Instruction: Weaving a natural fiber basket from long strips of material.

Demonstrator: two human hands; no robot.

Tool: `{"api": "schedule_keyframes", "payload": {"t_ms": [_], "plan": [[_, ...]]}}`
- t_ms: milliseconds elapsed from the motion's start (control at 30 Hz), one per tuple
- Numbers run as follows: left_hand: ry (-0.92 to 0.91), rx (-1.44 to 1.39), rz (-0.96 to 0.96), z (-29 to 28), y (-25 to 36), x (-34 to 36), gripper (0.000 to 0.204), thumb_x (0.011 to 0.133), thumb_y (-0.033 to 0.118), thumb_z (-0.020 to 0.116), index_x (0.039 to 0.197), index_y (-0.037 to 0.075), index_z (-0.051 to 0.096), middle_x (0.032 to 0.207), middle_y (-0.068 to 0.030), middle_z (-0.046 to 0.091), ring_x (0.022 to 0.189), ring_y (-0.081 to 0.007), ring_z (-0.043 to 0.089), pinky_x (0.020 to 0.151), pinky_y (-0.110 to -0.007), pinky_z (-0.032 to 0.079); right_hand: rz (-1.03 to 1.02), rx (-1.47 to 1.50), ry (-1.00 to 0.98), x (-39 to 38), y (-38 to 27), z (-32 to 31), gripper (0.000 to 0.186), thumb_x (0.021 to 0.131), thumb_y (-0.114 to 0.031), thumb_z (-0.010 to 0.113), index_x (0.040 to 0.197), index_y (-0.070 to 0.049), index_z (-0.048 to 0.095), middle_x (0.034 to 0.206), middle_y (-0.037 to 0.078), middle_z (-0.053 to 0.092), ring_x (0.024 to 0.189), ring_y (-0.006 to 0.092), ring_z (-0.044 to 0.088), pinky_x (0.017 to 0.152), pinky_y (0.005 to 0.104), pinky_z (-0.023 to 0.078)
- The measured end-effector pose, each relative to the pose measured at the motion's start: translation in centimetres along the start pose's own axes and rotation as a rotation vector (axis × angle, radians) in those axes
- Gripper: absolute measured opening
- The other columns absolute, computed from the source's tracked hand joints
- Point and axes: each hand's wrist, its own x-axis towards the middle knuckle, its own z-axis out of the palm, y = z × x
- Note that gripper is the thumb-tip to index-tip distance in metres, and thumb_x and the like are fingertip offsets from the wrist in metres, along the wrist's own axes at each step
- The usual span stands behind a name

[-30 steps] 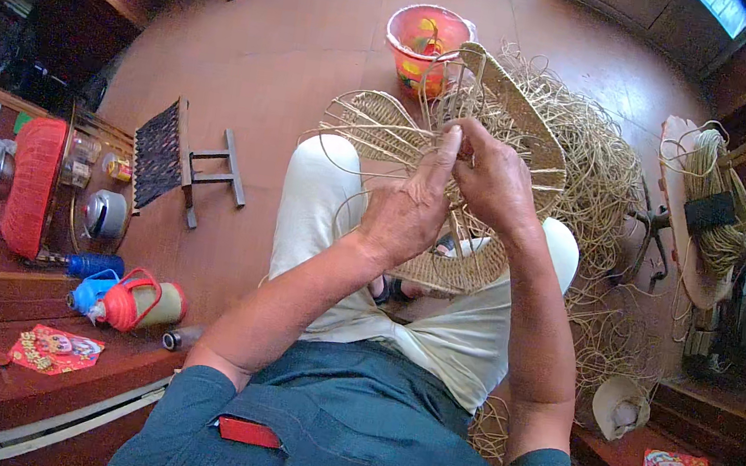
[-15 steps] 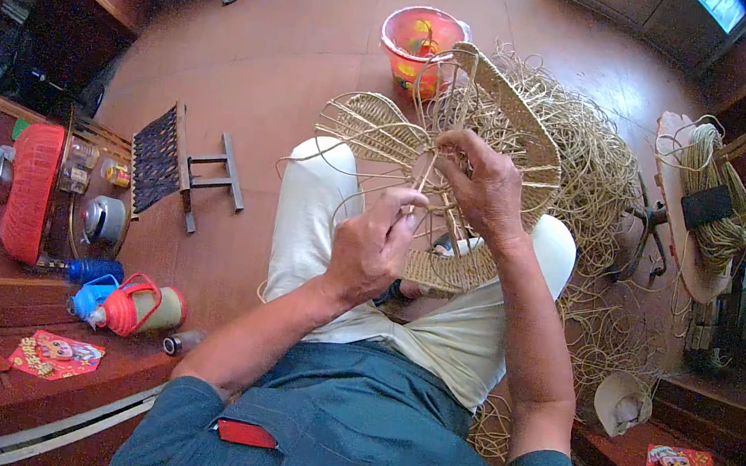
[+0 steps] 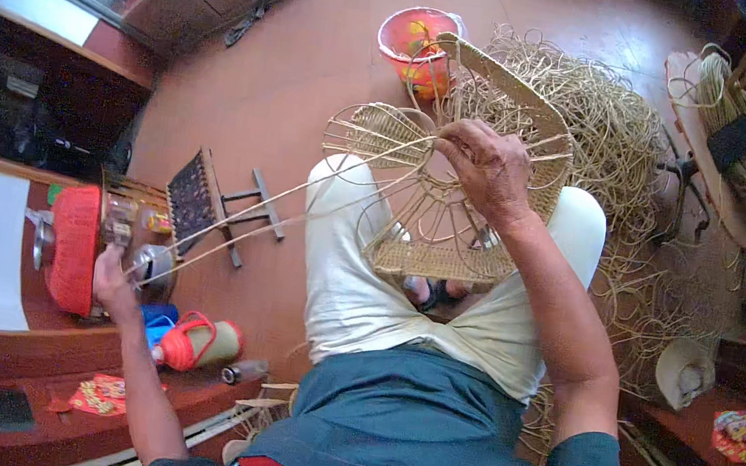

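Note:
A half-woven rattan-like piece [image 3: 445, 262], with curved woven panels and spokes round a ring, rests over my lap between my knees. My right hand [image 3: 482, 167] is closed on strands at the upper middle of this piece, its fingertips hidden in part. From there long pale cords [image 3: 273, 200] stretch down to the left, to my left hand [image 3: 117, 278], which is held out far to the left with its fingers closed on them, slightly blurred.
Loose cord [image 3: 597, 131] lies heaped right of my knees; a red bucket [image 3: 415, 72] stands ahead. At left are a low stool [image 3: 192, 198], red basket [image 3: 70, 248], kettle [image 3: 154, 264] and red flask [image 3: 200, 342]. A plank with coiled cord [image 3: 743, 142] is at right.
My left hand has moved from the middle of the woven piece far out to the left, drawing long cords with it. My right hand stays on the piece. The view has shifted somewhat.

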Motion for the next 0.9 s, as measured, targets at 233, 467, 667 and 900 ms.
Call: {"api": "schedule_keyframes", "payload": {"t_ms": [233,467,667,900], "plan": [[0.466,0.333,-0.398,-20.7,-22.8,6.1,0.077,0.104,0.065,0.062,0.114,-0.009,0.08,0.104,-0.022,0.081,0.095,-0.0356,0.074,0.091,-0.05,0.056,0.023,-0.014,-0.003,-0.3,-0.1,0.1,0.02,0.101,-0.038,0.073,0.1,-0.019,0.075,0.096,0.001,0.076,0.079,0.0298,0.074,0.073,0.0456,0.052],[0.349,1.117,-0.423,-21.6,-17.2,8.8,0.072,0.103,0.062,0.054,0.098,-0.004,0.082,0.1,-0.027,0.08,0.1,-0.0467,0.076,0.09,-0.064,0.053,0.013,-0.005,0.055,0.0,-0.6,0.9,0.02,0.099,-0.036,0.075,0.096,-0.017,0.076,0.094,0.002,0.077,0.079,0.0292,0.073,0.075,0.0456,0.049],[-0.398,0.221,0.348,6.8,3.4,3.5,0.029,0.109,0.02,0.062,0.128,0.0,0.075,0.123,-0.0137,0.077,0.115,-0.0286,0.072,0.104,-0.038,0.053,0.065,-0.029,0.052,-0.2,-1.1,0.8,0.018,0.099,-0.035,0.075,0.096,-0.017,0.076,0.094,0.001,0.078,0.08,0.0285,0.073,0.077,0.045,0.049],[-0.922,-0.349,0.129,18.9,23.4,-15.5,0.032,0.111,0.025,0.06,0.127,0.001,0.074,0.116,-0.0152,0.078,0.11,-0.0274,0.075,0.102,-0.039,0.056,0.093,-0.038,0.027,0.0,-1.7,0.6,0.017,0.099,-0.034,0.075,0.095,-0.017,0.077,0.094,0.0,0.078,0.082,0.027,0.074,0.079,0.0443,0.049]]}}
